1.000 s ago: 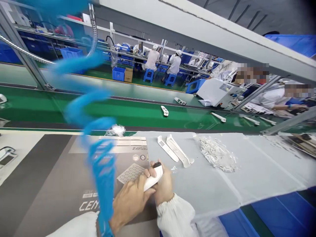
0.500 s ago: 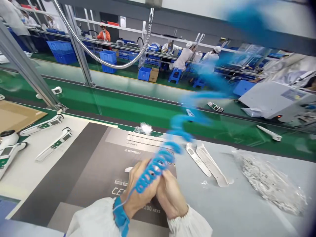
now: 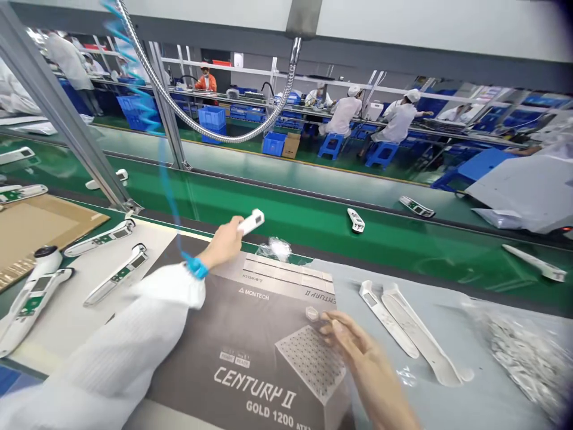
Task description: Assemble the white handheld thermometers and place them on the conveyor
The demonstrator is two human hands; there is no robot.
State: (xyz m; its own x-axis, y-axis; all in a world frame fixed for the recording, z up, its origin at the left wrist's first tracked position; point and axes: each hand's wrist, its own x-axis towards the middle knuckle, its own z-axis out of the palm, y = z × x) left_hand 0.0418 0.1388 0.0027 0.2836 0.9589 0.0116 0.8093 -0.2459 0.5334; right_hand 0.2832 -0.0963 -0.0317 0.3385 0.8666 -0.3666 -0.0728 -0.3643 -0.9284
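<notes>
My left hand (image 3: pixel 222 242), with a blue wrist strap and a white sleeve, is stretched out over the far edge of the worktop. It grips a white handheld device (image 3: pixel 252 222) with a small dark window near its tip, held above the green conveyor. My right hand (image 3: pixel 353 346) hovers over the printed dark grey box (image 3: pixel 210 334), fingers loosely bent and nothing visible in them. Right of that hand lie a white shell with a display window (image 3: pixel 385 319) and a longer hollow white shell (image 3: pixel 421 334). Part of the device is hidden by my left fingers.
Opened white devices with green circuit boards (image 3: pixel 117 273) lie at left beside a cardboard sheet (image 3: pixel 54 230). A bag of small white parts (image 3: pixel 523 346) sits at right. The green conveyor (image 3: pixel 304 209) carries more devices. A metal hose (image 3: pixel 215 136) hangs ahead; people work beyond.
My hands were together over the box; they have separated. The left reached forward and left with the white device, the right drew to the right. The blue coiled cord swung left.
</notes>
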